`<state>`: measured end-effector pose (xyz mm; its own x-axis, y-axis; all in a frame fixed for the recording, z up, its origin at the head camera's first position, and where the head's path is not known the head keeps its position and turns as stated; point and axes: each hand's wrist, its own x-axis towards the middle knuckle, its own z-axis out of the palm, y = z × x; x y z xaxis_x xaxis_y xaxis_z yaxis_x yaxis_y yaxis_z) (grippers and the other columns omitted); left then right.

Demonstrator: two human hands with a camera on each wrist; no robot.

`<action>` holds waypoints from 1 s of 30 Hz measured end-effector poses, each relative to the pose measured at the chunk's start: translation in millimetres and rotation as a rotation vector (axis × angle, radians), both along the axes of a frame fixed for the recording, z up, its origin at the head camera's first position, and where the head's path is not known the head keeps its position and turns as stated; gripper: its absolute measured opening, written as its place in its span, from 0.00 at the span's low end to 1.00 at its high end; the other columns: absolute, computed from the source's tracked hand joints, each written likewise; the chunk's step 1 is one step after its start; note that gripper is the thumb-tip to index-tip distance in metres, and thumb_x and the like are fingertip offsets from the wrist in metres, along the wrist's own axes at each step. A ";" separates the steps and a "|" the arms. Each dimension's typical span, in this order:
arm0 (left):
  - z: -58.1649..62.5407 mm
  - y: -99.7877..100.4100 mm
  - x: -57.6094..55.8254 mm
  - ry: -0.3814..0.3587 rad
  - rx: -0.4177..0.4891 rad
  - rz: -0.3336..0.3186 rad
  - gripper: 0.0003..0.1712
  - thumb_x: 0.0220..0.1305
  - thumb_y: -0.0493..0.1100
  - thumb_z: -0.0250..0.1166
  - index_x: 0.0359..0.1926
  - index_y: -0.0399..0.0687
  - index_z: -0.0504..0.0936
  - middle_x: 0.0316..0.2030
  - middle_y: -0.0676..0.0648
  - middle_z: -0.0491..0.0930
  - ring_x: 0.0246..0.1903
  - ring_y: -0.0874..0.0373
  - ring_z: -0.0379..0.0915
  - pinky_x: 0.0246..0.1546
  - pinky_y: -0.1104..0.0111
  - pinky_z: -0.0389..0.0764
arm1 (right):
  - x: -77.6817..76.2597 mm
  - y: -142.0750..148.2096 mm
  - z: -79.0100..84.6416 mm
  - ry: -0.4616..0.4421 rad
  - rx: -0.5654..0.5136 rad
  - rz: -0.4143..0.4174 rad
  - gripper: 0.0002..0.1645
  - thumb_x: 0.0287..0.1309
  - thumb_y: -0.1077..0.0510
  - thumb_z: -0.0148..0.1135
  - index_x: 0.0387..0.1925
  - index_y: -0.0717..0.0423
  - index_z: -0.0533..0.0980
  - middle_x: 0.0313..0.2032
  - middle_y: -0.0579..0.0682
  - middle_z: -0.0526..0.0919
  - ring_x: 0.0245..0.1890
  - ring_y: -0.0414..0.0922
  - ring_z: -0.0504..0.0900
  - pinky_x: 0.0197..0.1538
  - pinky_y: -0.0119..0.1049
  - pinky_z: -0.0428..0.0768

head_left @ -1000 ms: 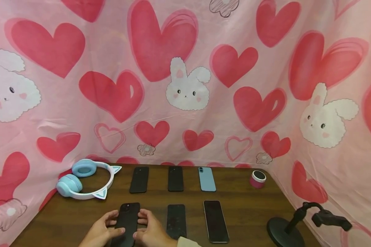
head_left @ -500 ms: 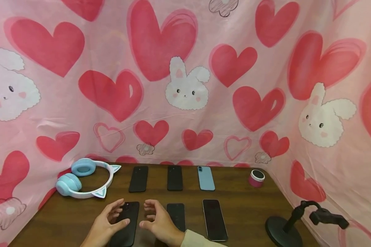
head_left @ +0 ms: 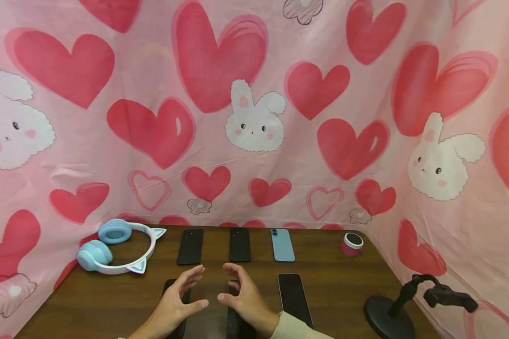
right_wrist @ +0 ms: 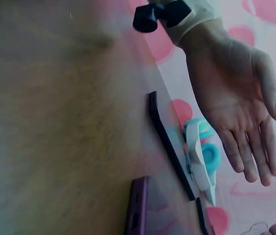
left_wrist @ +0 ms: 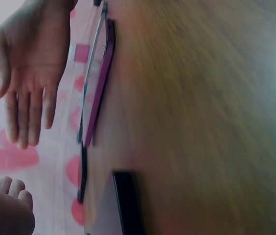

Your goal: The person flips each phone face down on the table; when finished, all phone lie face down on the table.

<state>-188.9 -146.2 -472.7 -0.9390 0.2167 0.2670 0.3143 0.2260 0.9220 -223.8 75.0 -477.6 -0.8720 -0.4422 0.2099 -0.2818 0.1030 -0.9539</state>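
My left hand (head_left: 176, 306) hovers over the near-left black phone (head_left: 168, 285) in the head view, fingers extended and apart from the thumb. Facing it, my right hand (head_left: 252, 303) hangs over the middle dark phone (head_left: 234, 325), which it partly hides. A gap separates the two palms, and neither hand holds anything. To the right of them lies a phone with a dark screen (head_left: 294, 296). Behind, a row holds a black phone (head_left: 190, 246), another black phone (head_left: 240, 245) and a light-blue phone (head_left: 283, 245). The right wrist view shows the opposite palm (right_wrist: 236, 98) with straight fingers.
Light-blue cat-ear headphones (head_left: 148, 256) lie at the back left of the wooden table (head_left: 89, 306). A small pink-and-white round device (head_left: 352, 244) stands at the back right. In front of it is a black stand (head_left: 392, 315) with a bent arm. Pink heart-patterned cloth (head_left: 254, 197) encloses the table.
Both hands have let go of the near-left black phone, which now lies on the table. They have lifted and moved right, with the right hand now over the middle phone.
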 end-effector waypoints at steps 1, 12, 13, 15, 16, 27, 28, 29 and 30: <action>0.9 3.2 -1.1 -0.027 -0.003 -0.021 0.41 0.61 0.39 0.71 0.72 0.39 0.64 0.70 0.33 0.68 0.61 0.75 0.67 0.64 0.74 0.73 | 0.0 4.8 -0.2 -0.002 0.005 -0.016 0.39 0.62 0.57 0.68 0.71 0.55 0.62 0.72 0.60 0.66 0.73 0.63 0.63 0.70 0.47 0.73; -4.6 32.4 -12.6 -0.155 -0.067 -0.061 0.46 0.59 0.46 0.74 0.73 0.38 0.62 0.72 0.33 0.65 0.68 0.35 0.64 0.66 0.42 0.70 | -1.2 40.8 -8.4 -0.103 0.038 -0.131 0.42 0.61 0.61 0.68 0.72 0.60 0.59 0.74 0.64 0.62 0.74 0.64 0.61 0.73 0.60 0.64; -6.1 34.6 -13.1 -0.170 -0.074 -0.052 0.47 0.58 0.46 0.75 0.73 0.37 0.62 0.72 0.33 0.65 0.67 0.35 0.65 0.65 0.42 0.71 | -1.0 42.4 -9.4 -0.106 0.042 -0.138 0.42 0.61 0.61 0.68 0.72 0.61 0.59 0.74 0.65 0.63 0.74 0.64 0.61 0.73 0.61 0.64; -9.4 38.2 -13.7 -0.192 -0.087 -0.042 0.48 0.57 0.46 0.76 0.73 0.35 0.62 0.71 0.32 0.65 0.66 0.35 0.66 0.64 0.42 0.72 | -0.5 45.0 -12.2 -0.109 0.060 -0.150 0.43 0.60 0.61 0.68 0.72 0.62 0.59 0.73 0.66 0.64 0.73 0.65 0.63 0.72 0.62 0.65; -11.0 39.6 -13.8 -0.199 -0.095 -0.037 0.49 0.56 0.46 0.76 0.72 0.34 0.62 0.71 0.32 0.66 0.66 0.36 0.67 0.64 0.42 0.72 | 0.1 45.9 -13.6 -0.112 0.069 -0.156 0.43 0.60 0.61 0.69 0.72 0.63 0.59 0.72 0.66 0.64 0.73 0.65 0.64 0.71 0.62 0.66; -21.9 44.4 -19.0 -0.261 -0.129 -0.004 0.47 0.55 0.42 0.77 0.69 0.27 0.64 0.64 0.31 0.72 0.52 0.47 0.75 0.48 0.59 0.81 | -2.9 52.2 -23.2 -0.202 0.133 -0.190 0.43 0.59 0.61 0.69 0.71 0.66 0.59 0.68 0.67 0.69 0.66 0.62 0.70 0.64 0.58 0.76; -22.7 44.6 -19.9 -0.271 -0.138 -0.003 0.47 0.55 0.42 0.77 0.69 0.27 0.65 0.63 0.31 0.73 0.50 0.50 0.75 0.45 0.62 0.80 | -3.6 52.7 -23.3 -0.218 0.138 -0.194 0.42 0.60 0.61 0.69 0.71 0.66 0.59 0.68 0.66 0.69 0.65 0.61 0.71 0.63 0.57 0.77; -23.5 44.9 -20.8 -0.283 -0.143 -0.008 0.47 0.55 0.43 0.77 0.69 0.27 0.65 0.62 0.32 0.74 0.48 0.52 0.74 0.43 0.64 0.78 | -4.1 53.1 -23.3 -0.232 0.141 -0.198 0.42 0.60 0.61 0.68 0.71 0.66 0.60 0.68 0.66 0.69 0.64 0.60 0.72 0.61 0.56 0.78; -24.4 45.2 -21.4 -0.295 -0.147 -0.014 0.47 0.55 0.43 0.77 0.69 0.27 0.65 0.62 0.32 0.74 0.47 0.53 0.74 0.43 0.64 0.78 | -4.7 53.4 -23.5 -0.243 0.145 -0.201 0.42 0.60 0.61 0.68 0.71 0.66 0.60 0.68 0.66 0.69 0.63 0.60 0.73 0.60 0.55 0.79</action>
<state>-210.3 -101.0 -497.1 -0.9678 0.2466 -0.0508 0.0430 0.3606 0.9317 -228.5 128.4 -501.1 -0.9615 -0.2666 -0.0666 -0.0090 0.2726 -0.9621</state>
